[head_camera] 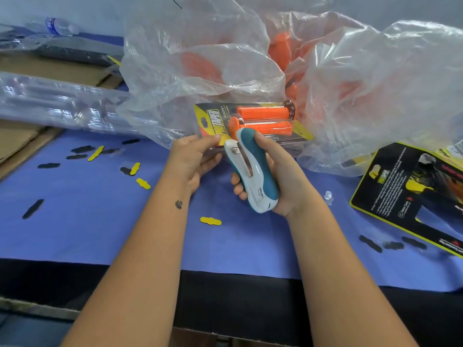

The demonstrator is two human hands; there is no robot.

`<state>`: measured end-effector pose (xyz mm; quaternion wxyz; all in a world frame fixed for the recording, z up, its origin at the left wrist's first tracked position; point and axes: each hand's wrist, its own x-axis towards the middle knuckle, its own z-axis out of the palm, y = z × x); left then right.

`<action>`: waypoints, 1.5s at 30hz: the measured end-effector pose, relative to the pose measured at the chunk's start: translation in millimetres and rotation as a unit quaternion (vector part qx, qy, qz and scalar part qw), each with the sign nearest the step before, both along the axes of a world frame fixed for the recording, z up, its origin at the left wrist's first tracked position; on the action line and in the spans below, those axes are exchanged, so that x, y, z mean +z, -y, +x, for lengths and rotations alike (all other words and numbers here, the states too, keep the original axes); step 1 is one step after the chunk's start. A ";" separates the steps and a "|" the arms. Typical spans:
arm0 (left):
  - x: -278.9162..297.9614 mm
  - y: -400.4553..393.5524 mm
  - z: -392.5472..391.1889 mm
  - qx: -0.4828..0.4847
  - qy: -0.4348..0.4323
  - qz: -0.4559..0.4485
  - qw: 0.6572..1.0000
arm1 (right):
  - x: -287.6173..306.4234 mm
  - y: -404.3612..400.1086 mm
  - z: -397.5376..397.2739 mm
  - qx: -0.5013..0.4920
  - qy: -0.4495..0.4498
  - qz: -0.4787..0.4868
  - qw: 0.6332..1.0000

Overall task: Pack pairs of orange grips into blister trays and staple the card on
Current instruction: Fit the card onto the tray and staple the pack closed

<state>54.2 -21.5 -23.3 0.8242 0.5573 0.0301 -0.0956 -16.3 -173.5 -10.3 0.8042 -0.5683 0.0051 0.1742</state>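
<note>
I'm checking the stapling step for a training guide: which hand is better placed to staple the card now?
The right hand. It already grips the stapler, whose mouth sits at the near edge of the pack, while the left hand pinches that edge to steady it.

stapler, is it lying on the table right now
No, the right hand grips the stapler above the blue table.
</note>
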 end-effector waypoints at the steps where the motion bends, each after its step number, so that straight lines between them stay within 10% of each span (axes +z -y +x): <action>1: -0.7 0.3 0.1 0.003 0.003 -0.011 1.000 | -0.3 0.5 -0.3 0.017 0.001 -0.006 1.000; 14: 8.4 1.8 -5.3 -0.004 -0.029 -0.105 0.994 | -1.9 -5.8 1.8 0.046 -0.009 -0.131 0.990; 27: 7.7 6.6 -7.4 0.094 0.133 0.228 0.960 | -2.3 -4.7 5.6 -0.030 -0.047 -0.020 0.998; 39: 17.1 -1.4 -8.2 -0.024 -0.091 -0.150 0.984 | 0.9 -7.1 5.1 -0.008 -0.046 0.005 0.999; 45: 15.9 -0.8 -7.0 -0.022 -0.078 -0.137 0.987 | 2.3 -7.3 3.2 0.007 -0.047 -0.003 0.999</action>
